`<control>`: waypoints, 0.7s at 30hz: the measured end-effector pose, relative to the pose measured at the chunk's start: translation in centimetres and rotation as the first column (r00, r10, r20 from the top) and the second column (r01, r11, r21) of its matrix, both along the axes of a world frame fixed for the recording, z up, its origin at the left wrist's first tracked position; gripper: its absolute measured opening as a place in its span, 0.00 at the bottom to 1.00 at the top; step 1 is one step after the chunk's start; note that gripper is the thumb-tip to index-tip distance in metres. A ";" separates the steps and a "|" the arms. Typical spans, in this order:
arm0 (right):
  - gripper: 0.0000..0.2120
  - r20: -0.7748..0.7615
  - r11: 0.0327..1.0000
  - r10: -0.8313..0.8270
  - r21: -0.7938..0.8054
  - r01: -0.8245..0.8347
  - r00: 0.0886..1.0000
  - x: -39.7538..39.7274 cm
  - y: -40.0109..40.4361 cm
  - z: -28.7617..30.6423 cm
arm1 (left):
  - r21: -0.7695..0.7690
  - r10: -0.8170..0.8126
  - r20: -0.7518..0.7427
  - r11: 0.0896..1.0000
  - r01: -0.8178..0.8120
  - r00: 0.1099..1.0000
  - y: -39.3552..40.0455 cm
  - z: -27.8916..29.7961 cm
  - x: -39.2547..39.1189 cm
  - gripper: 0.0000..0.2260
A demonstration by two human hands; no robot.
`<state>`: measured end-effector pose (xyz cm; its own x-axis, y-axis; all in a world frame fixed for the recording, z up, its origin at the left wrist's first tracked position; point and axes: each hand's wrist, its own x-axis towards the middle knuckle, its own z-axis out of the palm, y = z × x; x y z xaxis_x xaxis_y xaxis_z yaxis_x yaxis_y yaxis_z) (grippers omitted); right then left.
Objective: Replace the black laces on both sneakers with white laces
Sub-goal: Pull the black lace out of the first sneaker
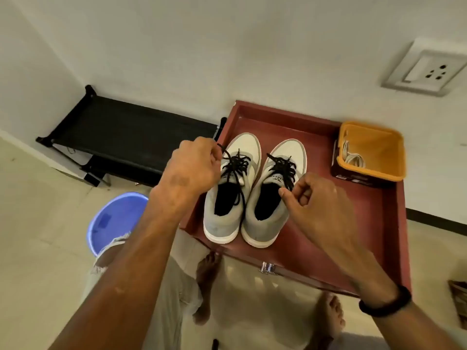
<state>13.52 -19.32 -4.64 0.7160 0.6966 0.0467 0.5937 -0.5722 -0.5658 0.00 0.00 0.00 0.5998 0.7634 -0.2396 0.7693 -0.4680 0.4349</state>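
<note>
Both sneakers (252, 193) stood on the red tabletop (374, 223), black laces (235, 165) mostly threaded. The left hand (194, 165) pinched 1 lace end; the right hand (310, 198) pinched another. White laces (353, 157) waited in the orange basket (379, 152).

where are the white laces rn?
Head view, right side: the white laces lie coiled inside the orange basket at the far right corner of the red tabletop, right of the two sneakers and untouched by either hand.
</note>
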 end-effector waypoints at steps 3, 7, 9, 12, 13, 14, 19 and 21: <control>0.16 -0.019 0.999 -0.033 0.006 0.033 0.999 0.4 0.1 -0.2 | 0.000 0.040 0.038 0.999 -0.040 0.998 -0.7 -0.8 1.3 0.10; 0.16 -0.063 0.999 -0.054 -0.003 0.054 0.997 0.2 0.5 -0.3 | -0.143 -0.034 -0.226 0.990 0.001 0.973 -1.8 -2.1 1.8 0.16; 0.16 -0.098 0.999 -0.051 -0.016 0.050 0.994 0.0 0.9 -0.6 | -0.187 -0.079 -0.263 0.982 0.029 0.962 -2.1 -2.5 1.4 0.12; 0.17 -0.094 1.000 -0.012 -0.008 0.011 0.996 -1.3 1.9 -1.0 | -0.178 -0.174 -0.274 0.976 0.128 0.946 -2.3 -2.6 1.3 0.07; 0.19 -0.030 0.999 0.011 -0.030 -0.011 0.999 -1.8 2.1 -1.0 | -0.166 -0.190 -0.286 0.975 0.147 0.939 -2.0 -2.6 1.4 0.04; 0.20 0.058 0.997 0.043 -0.072 -0.038 0.997 -2.4 2.5 -0.9 | -0.151 -0.193 -0.291 0.976 0.155 0.937 -1.7 -2.4 1.3 0.02; 0.29 0.217 0.948 0.136 -0.311 -0.064 0.967 -5.2 4.5 1.0 | 0.027 0.072 -0.079 0.997 -0.070 0.994 0.1 -1.6 0.1 0.01; 0.29 0.205 0.943 0.110 -0.332 -0.036 0.973 -5.4 5.6 1.5 | 0.053 0.150 0.024 0.987 -0.151 0.988 0.4 -1.7 -0.1 0.04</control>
<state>8.15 -13.69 -3.11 0.6604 0.7498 -0.0410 0.7281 -0.6528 -0.2090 -0.07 0.42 -1.73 0.4813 0.8569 -0.1847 0.8243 -0.3709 0.4277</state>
